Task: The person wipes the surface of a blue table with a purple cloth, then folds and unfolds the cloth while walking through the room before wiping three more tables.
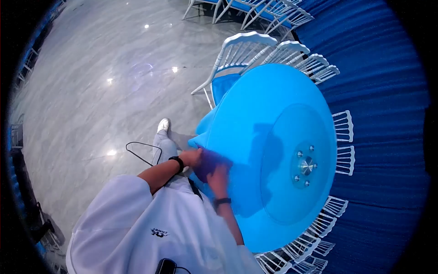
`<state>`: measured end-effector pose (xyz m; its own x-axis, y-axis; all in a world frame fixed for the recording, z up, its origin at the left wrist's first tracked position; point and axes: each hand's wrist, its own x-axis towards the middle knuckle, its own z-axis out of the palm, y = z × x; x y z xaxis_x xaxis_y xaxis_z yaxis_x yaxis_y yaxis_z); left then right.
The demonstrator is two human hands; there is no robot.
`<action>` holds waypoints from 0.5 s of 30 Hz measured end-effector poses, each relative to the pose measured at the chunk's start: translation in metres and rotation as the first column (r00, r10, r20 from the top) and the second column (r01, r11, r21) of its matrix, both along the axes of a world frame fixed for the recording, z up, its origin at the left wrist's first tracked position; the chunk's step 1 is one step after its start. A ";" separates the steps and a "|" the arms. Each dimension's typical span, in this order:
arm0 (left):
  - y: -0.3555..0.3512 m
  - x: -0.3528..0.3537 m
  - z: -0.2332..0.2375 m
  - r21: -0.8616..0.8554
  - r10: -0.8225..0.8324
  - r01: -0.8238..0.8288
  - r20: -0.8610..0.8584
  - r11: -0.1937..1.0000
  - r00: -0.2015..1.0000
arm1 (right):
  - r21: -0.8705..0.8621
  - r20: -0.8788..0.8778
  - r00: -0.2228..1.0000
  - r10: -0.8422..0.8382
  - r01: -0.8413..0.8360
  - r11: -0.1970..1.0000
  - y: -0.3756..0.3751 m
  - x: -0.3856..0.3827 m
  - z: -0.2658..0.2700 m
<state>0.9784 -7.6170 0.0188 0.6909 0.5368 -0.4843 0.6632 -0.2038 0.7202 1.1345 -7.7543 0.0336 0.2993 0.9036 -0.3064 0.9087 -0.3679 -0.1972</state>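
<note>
Purple cloth, blurred, is at nine o'clock on the blue tabletop, by its edge, between the two hands. The left hand is at the cloth's ten o'clock side, and its fingers seem closed on the border. The right hand touches it at about four o'clock; its fingers are smeared by motion, so I cannot tell how far they open. Part of the cloth is hidden behind this hand. Toward one o'clock, chairs are partly covered by the tabletop.
</note>
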 end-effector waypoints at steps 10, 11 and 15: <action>0.005 0.007 -0.037 -0.080 0.171 -0.156 0.254 0.985 0.952 | 0.164 -0.186 0.982 0.031 -0.001 0.987 0.029 -0.003 0.021; 0.000 0.009 -0.034 -0.091 0.174 -0.156 0.254 0.984 0.951 | 0.261 -0.167 0.986 0.026 0.019 0.965 0.024 -0.001 0.019; 0.006 0.006 -0.018 0.008 0.181 -0.189 0.252 0.982 0.951 | 0.083 -0.276 0.960 -0.045 0.071 0.994 0.050 0.000 0.034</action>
